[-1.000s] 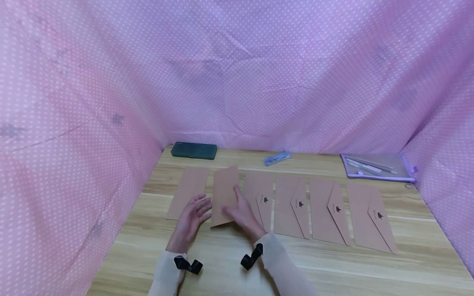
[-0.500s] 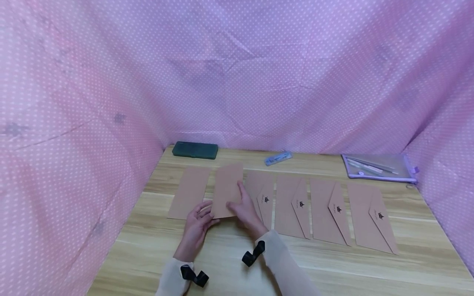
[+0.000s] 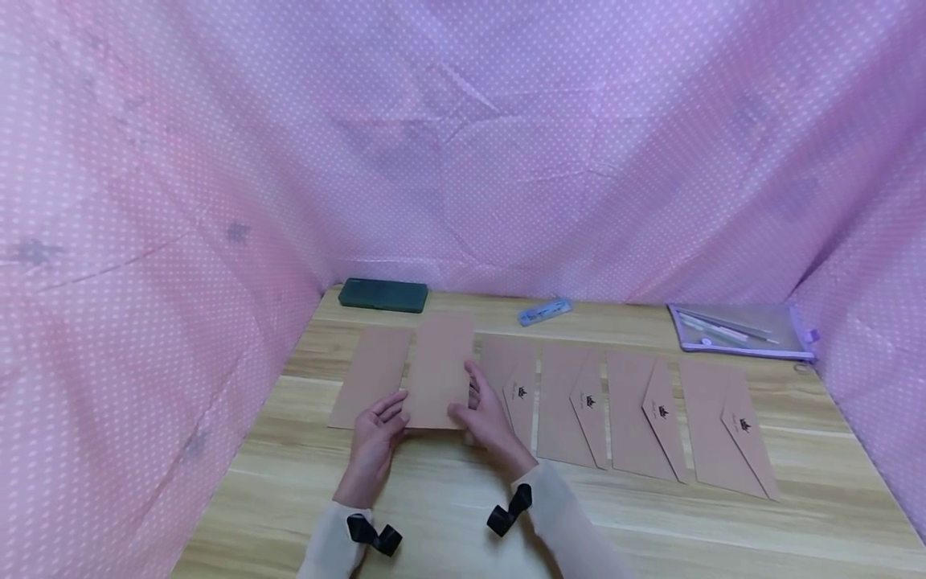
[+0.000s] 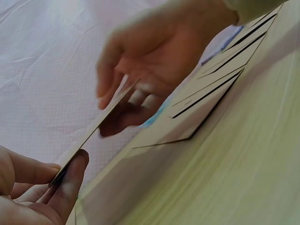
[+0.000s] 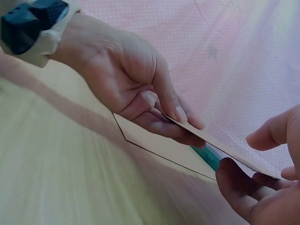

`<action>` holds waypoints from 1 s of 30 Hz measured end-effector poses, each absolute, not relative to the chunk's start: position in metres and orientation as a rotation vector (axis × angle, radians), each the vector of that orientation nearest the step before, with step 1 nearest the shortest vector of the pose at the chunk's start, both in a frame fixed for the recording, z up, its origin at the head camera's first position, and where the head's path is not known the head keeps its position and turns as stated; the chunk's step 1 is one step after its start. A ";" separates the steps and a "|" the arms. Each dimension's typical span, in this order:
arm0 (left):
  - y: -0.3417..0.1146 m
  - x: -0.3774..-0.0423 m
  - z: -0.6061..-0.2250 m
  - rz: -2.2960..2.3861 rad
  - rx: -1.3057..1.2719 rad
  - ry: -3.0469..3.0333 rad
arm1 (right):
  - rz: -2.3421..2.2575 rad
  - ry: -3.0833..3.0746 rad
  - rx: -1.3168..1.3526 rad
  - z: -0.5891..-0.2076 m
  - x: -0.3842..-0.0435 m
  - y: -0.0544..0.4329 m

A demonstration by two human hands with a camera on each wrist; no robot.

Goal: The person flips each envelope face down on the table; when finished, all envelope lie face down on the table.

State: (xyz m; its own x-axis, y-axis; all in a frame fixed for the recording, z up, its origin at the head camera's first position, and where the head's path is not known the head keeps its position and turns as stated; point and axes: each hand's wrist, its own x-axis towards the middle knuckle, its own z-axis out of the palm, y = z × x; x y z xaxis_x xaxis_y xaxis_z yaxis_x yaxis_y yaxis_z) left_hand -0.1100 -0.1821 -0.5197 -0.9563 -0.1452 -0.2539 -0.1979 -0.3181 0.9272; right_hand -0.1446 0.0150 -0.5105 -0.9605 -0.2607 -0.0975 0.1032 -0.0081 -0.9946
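Note:
A plain kraft-paper envelope [image 3: 440, 370] is held between the two hands, above the row of envelopes on the table. My left hand [image 3: 378, 442] pinches its lower left corner, thumb on top and fingers underneath, as the right wrist view shows. At its right edge is my right hand [image 3: 492, 422]. In the right wrist view the right thumb [image 5: 268, 135] stands off the paper, while the right fingers [image 5: 234, 180] lie under it. Left of it another plain envelope [image 3: 369, 374] lies flat. On the right, an envelope with a crown print [image 3: 509, 378] is partly covered by the right hand.
Several more crown-printed envelopes, among them a nearer envelope [image 3: 564, 402] and the rightmost envelope [image 3: 723, 426], lie in a row. Along the back are a dark green case [image 3: 383, 295], a small blue packet [image 3: 545, 311] and a purple-edged zip pouch [image 3: 745, 330]. A dotted pink cloth [image 3: 463, 161] surrounds the table.
My left hand has come in from beside the envelope and now pinches its lower left corner. The envelope has shifted slightly away from the body and turned straighter.

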 end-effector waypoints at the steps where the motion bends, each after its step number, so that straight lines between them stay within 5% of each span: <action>1: -0.184 -0.110 -0.519 2.475 -0.456 1.831 | -2.054 2.029 -0.187 -0.511 -0.143 0.017; 30: -0.201 -0.111 -0.524 2.296 -0.539 1.967 | -1.917 2.116 -0.147 -0.535 -0.125 0.010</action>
